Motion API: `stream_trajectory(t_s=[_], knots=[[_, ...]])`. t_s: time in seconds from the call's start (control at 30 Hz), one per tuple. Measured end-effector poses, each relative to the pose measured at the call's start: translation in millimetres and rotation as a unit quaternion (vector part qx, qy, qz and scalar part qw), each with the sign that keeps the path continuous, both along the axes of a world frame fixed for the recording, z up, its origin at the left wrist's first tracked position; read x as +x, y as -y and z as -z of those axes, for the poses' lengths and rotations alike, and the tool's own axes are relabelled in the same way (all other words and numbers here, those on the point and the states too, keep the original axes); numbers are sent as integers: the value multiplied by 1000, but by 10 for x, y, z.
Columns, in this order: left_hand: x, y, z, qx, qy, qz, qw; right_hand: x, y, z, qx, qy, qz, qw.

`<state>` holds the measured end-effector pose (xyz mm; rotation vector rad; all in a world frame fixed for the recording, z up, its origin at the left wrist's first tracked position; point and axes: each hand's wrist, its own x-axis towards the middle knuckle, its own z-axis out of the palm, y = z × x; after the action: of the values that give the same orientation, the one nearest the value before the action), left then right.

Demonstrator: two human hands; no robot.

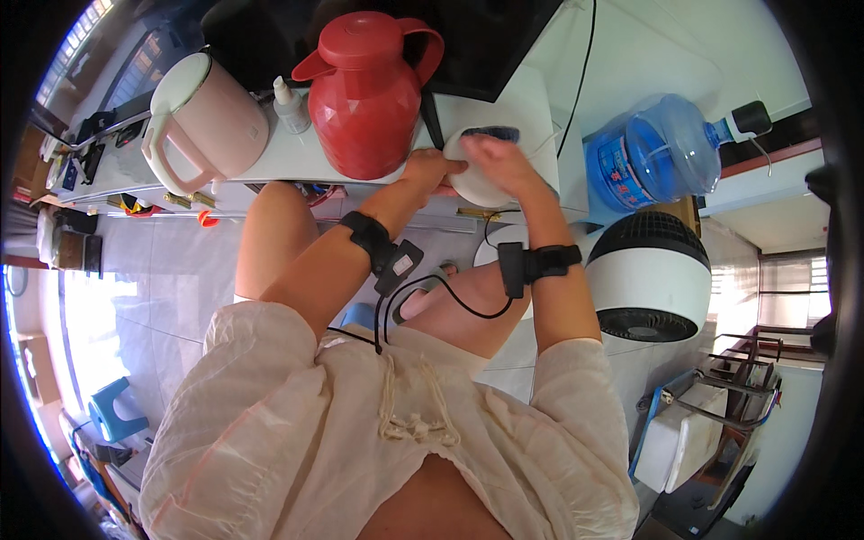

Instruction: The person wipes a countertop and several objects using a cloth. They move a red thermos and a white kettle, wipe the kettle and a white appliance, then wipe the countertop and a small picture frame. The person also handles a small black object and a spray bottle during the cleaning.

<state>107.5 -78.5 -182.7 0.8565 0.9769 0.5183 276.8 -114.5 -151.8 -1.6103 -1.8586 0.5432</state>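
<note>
A white round object (478, 189) is held up at the front edge of the white cabinet top (287, 152). My left hand (432, 169) grips its left side, thumb on the face and fingers beneath. Over its upper right part is my right hand (501, 160), blurred, so its exact contact cannot be told. A dark blue patch (496, 132) shows behind the right fingers; whether it is a cloth or part of the object is unclear. Left of my hands stands a red vacuum jug (364, 111) with a lid and handle.
Farther left are a small pump bottle (291, 111) and a pale pink electric kettle (219, 121). A black screen (486, 40) stands behind. On the right are a blue water bottle (658, 158) with a pump and a white-and-black appliance (648, 277). Black cables (449, 287) link my wrist devices.
</note>
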Motion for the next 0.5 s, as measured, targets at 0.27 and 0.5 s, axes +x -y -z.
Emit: stream_trajectory(t_s=[0.27, 0.5], knots=[[79, 43, 11, -8, -26, -94, 995, 224, 5, 70, -101, -15, 81, 991], [168, 53, 104, 11, -45, -150, 988, -54, 654, 407, 55, 39, 148, 987]])
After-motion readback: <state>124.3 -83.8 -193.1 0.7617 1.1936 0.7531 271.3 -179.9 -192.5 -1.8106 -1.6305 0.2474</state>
